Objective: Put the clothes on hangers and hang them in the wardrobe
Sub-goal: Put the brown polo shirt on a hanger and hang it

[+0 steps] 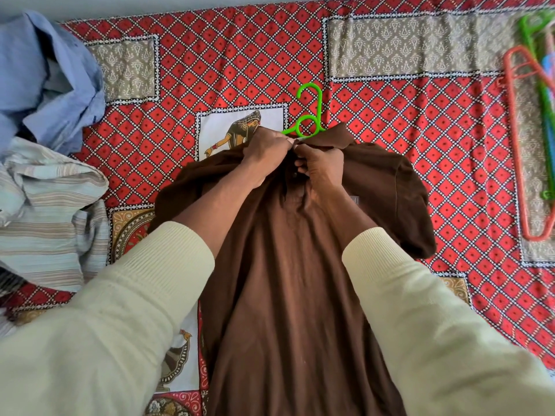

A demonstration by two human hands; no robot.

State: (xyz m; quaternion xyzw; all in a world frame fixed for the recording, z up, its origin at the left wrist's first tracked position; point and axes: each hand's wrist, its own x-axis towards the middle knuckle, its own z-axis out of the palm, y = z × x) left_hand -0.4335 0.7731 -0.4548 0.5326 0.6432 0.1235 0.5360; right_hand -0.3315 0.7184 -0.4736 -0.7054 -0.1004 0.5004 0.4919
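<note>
We see a brown shirt (300, 280) lying flat on the red patterned bedspread (210, 64), with a green hanger (307, 115) at its neck, only the hook and top loop showing above the collar. The left hand (265, 148) and the right hand (319, 165) sit side by side at the collar, both with fingers curled into the brown cloth. A blue shirt (45, 79) and a striped shirt (51, 211) are heaped at the left, and spare hangers (528, 139) lie at the far right.
</note>
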